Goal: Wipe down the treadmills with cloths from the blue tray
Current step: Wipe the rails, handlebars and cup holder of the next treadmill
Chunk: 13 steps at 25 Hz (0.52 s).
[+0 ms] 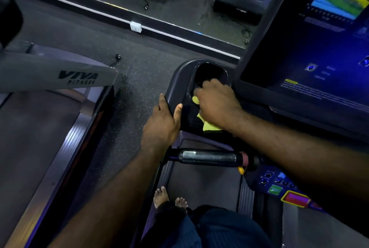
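Cloth (207, 126) | gripped in right hand (217, 103), at near lip of cup hole (211, 71); hole lies straight ahead | left hand (161, 123) holds console (177, 81) edge just beside

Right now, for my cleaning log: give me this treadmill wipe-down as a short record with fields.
right hand: holds yellow cloth against cup holder rim
left hand: grips outer edge of console side tray
touchscreen: lit
pulse-grip handlebar: untouched, below both hands
neighbouring treadmill: left, marked VIVA
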### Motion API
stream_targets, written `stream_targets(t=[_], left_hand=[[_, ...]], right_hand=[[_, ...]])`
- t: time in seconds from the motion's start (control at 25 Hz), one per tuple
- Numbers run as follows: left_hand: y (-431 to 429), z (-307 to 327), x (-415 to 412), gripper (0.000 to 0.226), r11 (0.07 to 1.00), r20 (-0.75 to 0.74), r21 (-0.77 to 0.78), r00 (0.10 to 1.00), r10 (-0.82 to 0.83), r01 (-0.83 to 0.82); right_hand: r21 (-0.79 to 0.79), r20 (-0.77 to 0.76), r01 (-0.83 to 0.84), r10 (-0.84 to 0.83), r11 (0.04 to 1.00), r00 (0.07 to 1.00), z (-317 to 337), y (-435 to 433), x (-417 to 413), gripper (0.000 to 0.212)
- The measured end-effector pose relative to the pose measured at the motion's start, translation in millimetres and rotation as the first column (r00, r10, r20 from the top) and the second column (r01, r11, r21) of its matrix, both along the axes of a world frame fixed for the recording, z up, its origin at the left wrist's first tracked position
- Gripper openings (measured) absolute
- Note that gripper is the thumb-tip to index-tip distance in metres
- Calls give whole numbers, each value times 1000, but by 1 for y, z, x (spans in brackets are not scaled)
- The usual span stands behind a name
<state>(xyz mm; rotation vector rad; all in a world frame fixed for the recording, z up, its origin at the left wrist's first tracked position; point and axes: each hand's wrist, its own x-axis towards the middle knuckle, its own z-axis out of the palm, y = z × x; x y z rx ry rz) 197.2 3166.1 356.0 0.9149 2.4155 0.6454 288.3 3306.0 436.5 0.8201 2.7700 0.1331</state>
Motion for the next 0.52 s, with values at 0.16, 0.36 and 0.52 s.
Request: stream_targets(t=[0.16,0.36,0.52], left_hand=[[0,2,1,82,999,-26,-31,1000,-10,9],[1,-1,3,85,999,-51,-33,999,0,-1],[0,-1,2,88,1000,-46,-17,999,9,-10]], right_hand=[[-87,-217,140,-156,986,964,-19,4,-9,32],[-105,-299,300,-318,948,899,-30,12,-26,44],[-27,-287,263,-260,964,922,-31,-9,-11,40]])
